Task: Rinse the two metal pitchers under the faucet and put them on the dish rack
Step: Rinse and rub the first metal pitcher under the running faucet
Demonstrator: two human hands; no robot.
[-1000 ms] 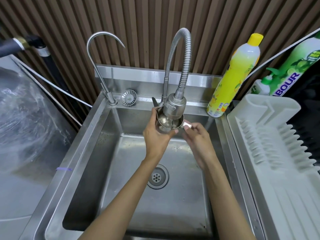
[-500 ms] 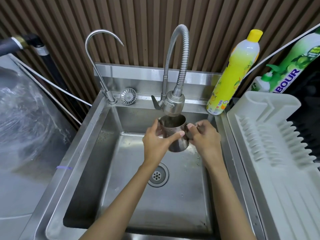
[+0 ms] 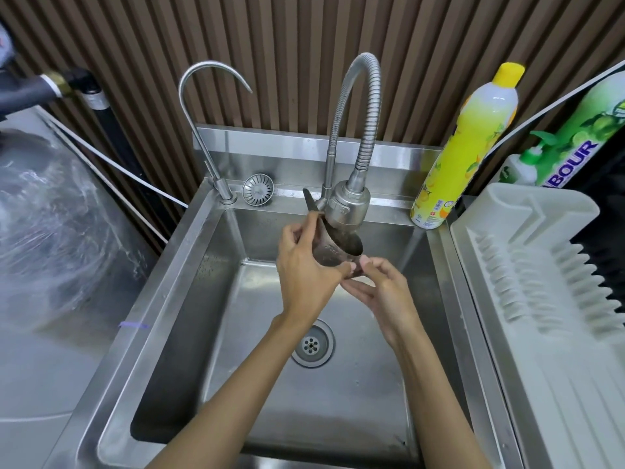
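Brown slats make up the wall (image 3: 304, 45) behind a steel sink (image 3: 338, 418). I see one pitcher (image 3: 338, 250) held up over the sink, right under the faucet (image 3: 348, 208), with its rim close to the faucet head. It is tipped, and its mouth is turned to the right. My left grip (image 3: 304, 275) is wrapped round its side with the fingers curled. My right grip (image 3: 382, 287) pinches it low down on the right, near the bottom. That may be the handle, but the fingers hide it. The picture is blurry there, so I cannot tell if water is running. I think this is the rinse step for the first pitcher, so the job is not far along. I cannot see the second pitcher anywhere. The rack (image 3: 548, 299) sits on the right, just beside the sink, and no pitcher is on it yet. For the next move I would tip the pitcher and pour the water out over the drain (image 3: 313, 343). Then I would carry it right, over the sink edge, and set it on the rack. Wet metal is slippery, so I would want a firm hold. I would also keep away from the soap bottle (image 3: 466, 147) at the back corner.
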